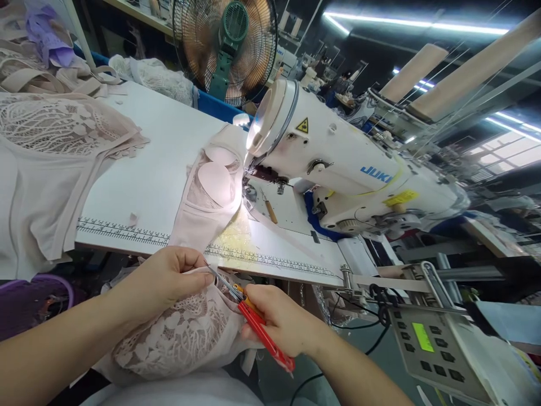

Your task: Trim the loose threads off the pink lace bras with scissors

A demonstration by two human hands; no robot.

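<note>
Two hands at table [143, 175] front edge, head view. L hand [186, 273] — thumb & fingers pinching lace garment [177, 338], which hangs below the edge, over the lap. R hand [279, 318] — fingers wrapped round red snips [260, 330], blades at the fabric just beside L fingertips. Ruler strip [274, 259] follows the edge. Cupped piece [215, 183] lies under sewing machine [338, 152] head, band reaching that edge; can't tell if joined to held one. Open room: bare tabletop btwn it & garment pile [38, 169], far left. Purple basket [25, 296] low left; control panel [422, 338] low right.
</note>
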